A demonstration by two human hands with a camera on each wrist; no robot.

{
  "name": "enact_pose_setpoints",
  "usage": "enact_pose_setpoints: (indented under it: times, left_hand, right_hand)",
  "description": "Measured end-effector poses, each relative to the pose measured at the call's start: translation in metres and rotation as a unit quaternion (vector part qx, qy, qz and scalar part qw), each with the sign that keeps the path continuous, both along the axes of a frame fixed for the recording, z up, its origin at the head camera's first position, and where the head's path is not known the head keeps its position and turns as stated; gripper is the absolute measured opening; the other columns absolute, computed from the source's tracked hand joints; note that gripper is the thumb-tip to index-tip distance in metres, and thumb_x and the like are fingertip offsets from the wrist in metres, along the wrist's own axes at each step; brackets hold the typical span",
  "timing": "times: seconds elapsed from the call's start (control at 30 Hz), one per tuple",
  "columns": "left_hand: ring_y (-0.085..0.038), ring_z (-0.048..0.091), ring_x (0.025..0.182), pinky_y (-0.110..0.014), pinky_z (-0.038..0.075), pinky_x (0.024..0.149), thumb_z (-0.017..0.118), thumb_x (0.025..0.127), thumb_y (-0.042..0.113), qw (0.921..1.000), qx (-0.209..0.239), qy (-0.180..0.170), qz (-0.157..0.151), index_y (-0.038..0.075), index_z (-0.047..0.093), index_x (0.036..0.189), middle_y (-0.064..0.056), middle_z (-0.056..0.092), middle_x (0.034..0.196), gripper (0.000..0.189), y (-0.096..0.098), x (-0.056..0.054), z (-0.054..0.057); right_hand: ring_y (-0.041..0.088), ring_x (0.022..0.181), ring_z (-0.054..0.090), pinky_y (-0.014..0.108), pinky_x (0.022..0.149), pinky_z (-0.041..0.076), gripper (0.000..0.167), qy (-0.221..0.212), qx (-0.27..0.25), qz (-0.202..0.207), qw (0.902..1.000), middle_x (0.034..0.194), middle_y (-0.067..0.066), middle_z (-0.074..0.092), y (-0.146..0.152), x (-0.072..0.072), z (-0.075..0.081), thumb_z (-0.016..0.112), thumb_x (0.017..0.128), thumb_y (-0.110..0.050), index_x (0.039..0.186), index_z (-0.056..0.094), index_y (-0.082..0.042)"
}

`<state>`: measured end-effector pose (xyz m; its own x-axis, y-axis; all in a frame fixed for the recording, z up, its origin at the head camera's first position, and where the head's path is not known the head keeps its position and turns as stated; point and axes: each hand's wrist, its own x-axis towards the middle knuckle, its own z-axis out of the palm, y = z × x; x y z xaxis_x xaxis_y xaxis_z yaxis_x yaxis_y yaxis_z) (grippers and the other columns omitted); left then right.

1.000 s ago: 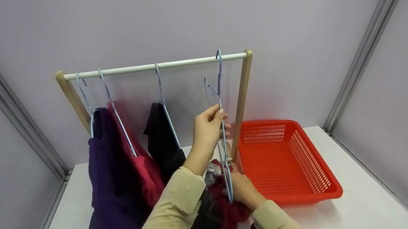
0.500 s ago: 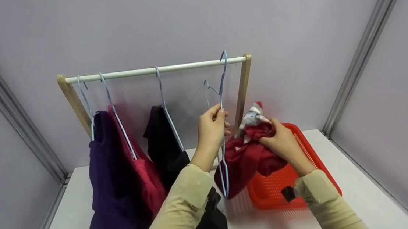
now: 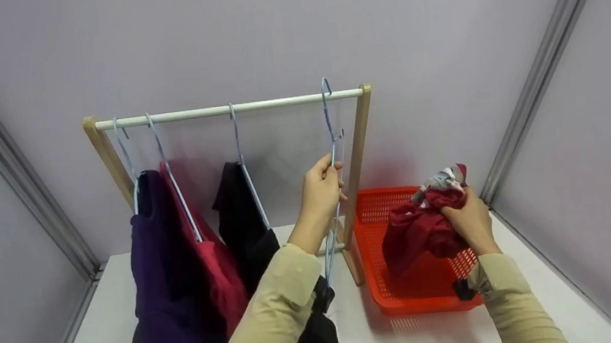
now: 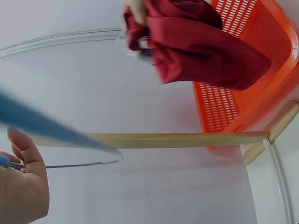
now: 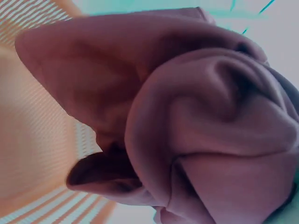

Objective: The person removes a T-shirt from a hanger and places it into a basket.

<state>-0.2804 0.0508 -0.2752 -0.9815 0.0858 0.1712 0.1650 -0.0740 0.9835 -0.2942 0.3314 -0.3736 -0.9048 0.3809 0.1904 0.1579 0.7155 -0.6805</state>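
My left hand (image 3: 323, 192) pinches a thin blue clothes hanger (image 3: 327, 117), whose hook is at the white rod (image 3: 277, 104); whether it rests on the rod I cannot tell. A second small hook shows just behind it. No garment is on this hanger. My right hand (image 3: 471, 222) grips a bunched dark red garment (image 3: 419, 233) with a grey and white patterned part. The cloth hangs over the red plastic basket (image 3: 379, 292), above its floor. In the right wrist view the folded garment (image 5: 210, 121) fills most of the picture and hides the fingers.
From the wood-ended rack hang a purple garment (image 3: 153, 295), a pink-red garment (image 3: 220, 273) and a black garment (image 3: 237, 210) on blue hangers. Dark cloth (image 3: 317, 336) lies low, beside my left sleeve. A wooden rack post (image 3: 357, 161) stands between hanger and basket.
My right hand has carried the red garment away from the hanger, rightward and up, over the basket. My left hand stays by the rack's right end; the hanger in it has turned slightly.
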Motion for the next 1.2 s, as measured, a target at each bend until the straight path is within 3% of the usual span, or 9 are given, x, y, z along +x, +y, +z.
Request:
enact_pose_setpoints:
  times: [0.17, 0.37, 0.57, 0.67, 0.77, 1.03, 1.2]
  left_hand:
    - [-0.007, 0.045, 0.073, -0.012, 0.043, 0.053, 0.032, 0.103, 0.006, 1.0000, 0.005, -0.005, 0.002, -0.004, 0.031, 0.146, -0.016, 0.054, 0.131, 0.044, 0.003, -0.003, 0.001]
    - [-0.007, 0.047, 0.073, -0.013, 0.045, 0.055, 0.033, 0.103, 0.007, 0.9996, -0.019, -0.006, 0.021, -0.004, 0.028, 0.147, -0.015, 0.054, 0.134, 0.045, 0.007, -0.008, 0.000]
    - [-0.012, 0.053, 0.078, -0.018, 0.050, 0.062, 0.037, 0.103, 0.013, 0.9986, -0.041, -0.025, 0.023, -0.001, 0.030, 0.147, -0.016, 0.057, 0.126, 0.046, 0.010, -0.007, -0.004]
    - [-0.014, 0.055, 0.078, -0.019, 0.050, 0.062, 0.039, 0.103, 0.015, 0.9984, -0.046, -0.023, 0.021, -0.001, 0.032, 0.146, -0.015, 0.056, 0.118, 0.046, 0.012, -0.011, -0.012]
    - [-0.016, 0.057, 0.081, -0.019, 0.050, 0.062, 0.039, 0.103, 0.016, 0.9982, -0.050, -0.027, 0.018, 0.000, 0.031, 0.147, -0.014, 0.053, 0.125, 0.047, 0.013, -0.012, -0.014]
    - [-0.014, 0.059, 0.086, -0.018, 0.052, 0.065, 0.039, 0.103, 0.014, 0.9973, -0.042, -0.061, -0.002, 0.001, 0.028, 0.148, -0.016, 0.050, 0.139, 0.049, 0.010, -0.007, -0.008]
    - [-0.025, 0.061, 0.106, -0.027, 0.055, 0.081, 0.038, 0.103, 0.013, 0.9965, -0.040, -0.071, -0.021, -0.001, 0.019, 0.150, -0.020, 0.041, 0.147, 0.053, 0.007, -0.004, -0.005]
  right_hand:
    - [0.050, 0.111, 0.051, 0.059, 0.092, 0.040, 0.054, -0.022, 0.016, 0.004, 0.9996, 0.123, 0.037, 0.051, 0.009, -0.003, -0.032, 0.057, 0.082, -0.016, 0.128, 0.038, 0.005]
    - [0.050, 0.108, 0.052, 0.059, 0.090, 0.041, 0.053, -0.036, 0.017, 0.024, 0.9989, 0.119, 0.038, 0.051, 0.006, -0.005, -0.064, 0.059, 0.080, -0.014, 0.126, 0.042, 0.006]
    - [0.050, 0.104, 0.054, 0.057, 0.087, 0.044, 0.052, -0.017, 0.027, 0.046, 0.9984, 0.114, 0.038, 0.054, 0.003, -0.010, -0.094, 0.062, 0.077, -0.010, 0.122, 0.045, 0.009]
    - [0.051, 0.102, 0.055, 0.056, 0.087, 0.045, 0.051, -0.008, 0.035, 0.055, 0.9978, 0.112, 0.040, 0.055, 0.002, -0.010, -0.102, 0.062, 0.074, -0.008, 0.119, 0.046, 0.012]
    - [0.051, 0.105, 0.054, 0.058, 0.090, 0.043, 0.054, -0.027, 0.026, 0.065, 0.9972, 0.114, 0.040, 0.054, 0.000, -0.007, -0.104, 0.063, 0.074, -0.008, 0.121, 0.045, 0.013]
    - [0.050, 0.105, 0.053, 0.057, 0.090, 0.043, 0.057, -0.053, 0.024, 0.094, 0.9939, 0.116, 0.041, 0.053, 0.002, -0.004, -0.117, 0.065, 0.076, -0.006, 0.124, 0.043, 0.016]
    - [0.050, 0.104, 0.054, 0.056, 0.089, 0.044, 0.059, -0.081, 0.030, 0.116, 0.9895, 0.115, 0.043, 0.052, 0.004, -0.002, -0.120, 0.065, 0.078, -0.007, 0.125, 0.039, 0.018]
